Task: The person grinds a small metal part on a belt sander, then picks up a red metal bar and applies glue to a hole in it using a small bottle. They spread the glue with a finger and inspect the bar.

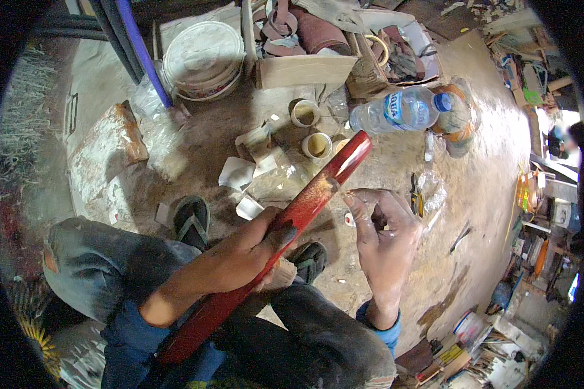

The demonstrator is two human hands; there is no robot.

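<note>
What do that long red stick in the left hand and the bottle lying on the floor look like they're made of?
The long red stick looks like wood under glossy red lacquer: it shines, with a dull, dusty patch midway. Wood is a guess, as no bare grain shows. The bottle looks like clear thin plastic, see-through, with a blue cap.

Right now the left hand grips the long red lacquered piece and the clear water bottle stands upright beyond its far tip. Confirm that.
Wrong on the water bottle: the head view shows it lying on its side. The left hand does grip the long red piece.
</note>
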